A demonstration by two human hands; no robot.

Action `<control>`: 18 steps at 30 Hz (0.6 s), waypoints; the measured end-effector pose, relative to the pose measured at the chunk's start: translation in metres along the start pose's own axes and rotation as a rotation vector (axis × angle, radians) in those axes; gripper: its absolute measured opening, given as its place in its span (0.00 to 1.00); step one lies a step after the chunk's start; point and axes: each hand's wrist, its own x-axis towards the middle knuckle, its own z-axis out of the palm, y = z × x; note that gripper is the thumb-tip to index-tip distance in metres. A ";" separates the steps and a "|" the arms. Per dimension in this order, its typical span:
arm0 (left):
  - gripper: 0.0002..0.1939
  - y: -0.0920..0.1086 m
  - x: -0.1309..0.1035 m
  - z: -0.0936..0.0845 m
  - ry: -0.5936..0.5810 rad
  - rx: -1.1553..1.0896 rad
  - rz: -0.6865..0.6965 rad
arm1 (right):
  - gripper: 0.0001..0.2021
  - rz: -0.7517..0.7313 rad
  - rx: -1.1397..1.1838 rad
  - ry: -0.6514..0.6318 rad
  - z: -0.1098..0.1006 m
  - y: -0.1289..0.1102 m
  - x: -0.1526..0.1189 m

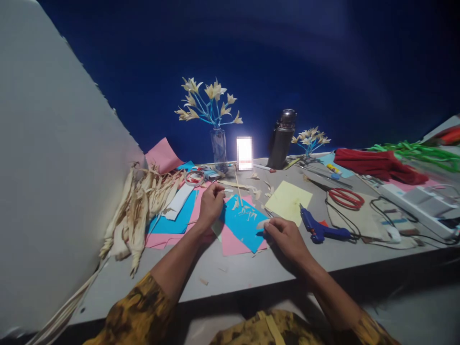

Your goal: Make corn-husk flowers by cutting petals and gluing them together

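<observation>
My right hand point(285, 235) pinches a small pale piece of husk point(263, 224) between thumb and finger, above the corner of a blue paper sheet point(244, 221). Thin husk scraps point(247, 212) are scattered on that sheet, which lies over pink paper point(233, 243). To the left, my left hand point(211, 205) has its thumb and fingers pressed together. A small white strip point(228, 190) shows near its fingertips; I cannot tell whether it is held. A thin stick point(238, 187) lies between the hands, touching the blue sheet.
Dried corn husks point(138, 215) pile at left. A glass vase point(219, 148) of husk flowers, a bright lamp point(245, 153) and a flask point(282, 139) stand behind. Rightward lie yellow paper point(288, 200), a blue glue gun point(321, 227), red-handled scissors point(345, 198) and a power strip point(419, 211).
</observation>
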 end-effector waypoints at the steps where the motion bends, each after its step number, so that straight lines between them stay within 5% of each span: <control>1: 0.04 0.000 -0.002 0.001 -0.025 0.091 0.041 | 0.16 -0.009 -0.060 0.000 0.002 -0.001 0.000; 11: 0.10 -0.001 -0.030 0.018 -0.333 0.857 0.368 | 0.14 -0.308 -0.477 0.104 0.018 0.015 -0.008; 18: 0.13 0.008 -0.030 0.014 -0.357 0.975 0.296 | 0.14 -0.327 -0.495 0.101 0.019 0.015 -0.009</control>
